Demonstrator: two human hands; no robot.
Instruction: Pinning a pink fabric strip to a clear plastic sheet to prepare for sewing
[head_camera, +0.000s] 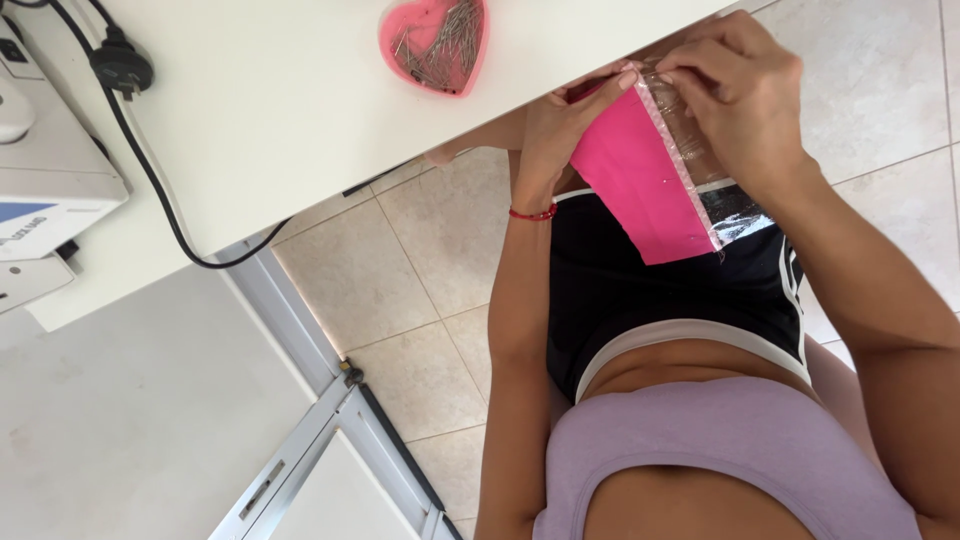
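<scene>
Pink fabric, a bright rectangular piece (640, 185), lies across our lap over the black shorts with white trim (640, 300), and along its right-hand edge runs a strip of clear plastic with a pale dotted border (680, 165). We have only the head view, looking straight down past the edge of the white desk (250, 130). The long axis of the fabric runs from the desk edge back toward our body, slanting a little to our right as it comes nearer. Its far end sits between our two hands, just under the desk edge.

Our left hand (560, 130) pinches the far corner of the fabric, fingers closed narrowly on it, with a red thread bracelet (532, 214) at the wrist. Our right hand (735, 85) is curled over the clear strip at the same far end, fingertips pressed together on the seam; whether something small sits between them we cannot tell. Both hands touch the work, and they nearly meet where the pink and the clear edge join.

On the desk, well apart from the hands, rests a pink heart-shaped dish of metal pins (435, 42); it lies nearer our left hand. A black cable and plug (120, 65) trail across the desk toward a white machine (50, 170) at the left edge. Beige floor tiles (430, 250) show below
</scene>
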